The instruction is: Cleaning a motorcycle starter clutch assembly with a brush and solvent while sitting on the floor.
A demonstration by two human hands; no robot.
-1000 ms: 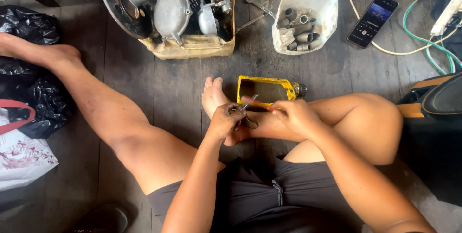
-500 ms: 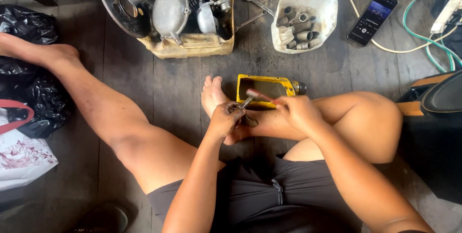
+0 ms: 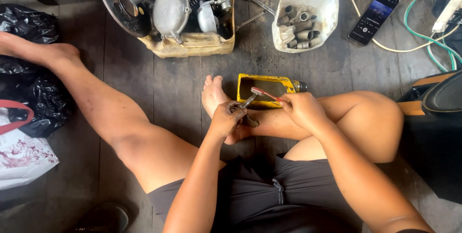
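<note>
Centre of frame: my left hand point(image 3: 225, 119) grips a small metal part point(image 3: 246, 113); my right hand point(image 3: 302, 109) holds a red-handled toothbrush point(image 3: 267, 94) against it, over the yellow cut-open container point(image 3: 269, 88) on the wooden floor point(image 3: 159, 84). Above: engine-parts crate point(image 3: 185, 45), white tray of sockets point(image 3: 308, 2), phone point(image 3: 373, 17).

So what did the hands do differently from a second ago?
Very little. The right hand has slid its red-handled brush a bit along the small metal part that the left hand grips. Nothing was picked up or let go. The yellow cut-open container, the box of engine parts, the phone and both legs stayed where they were.
</note>
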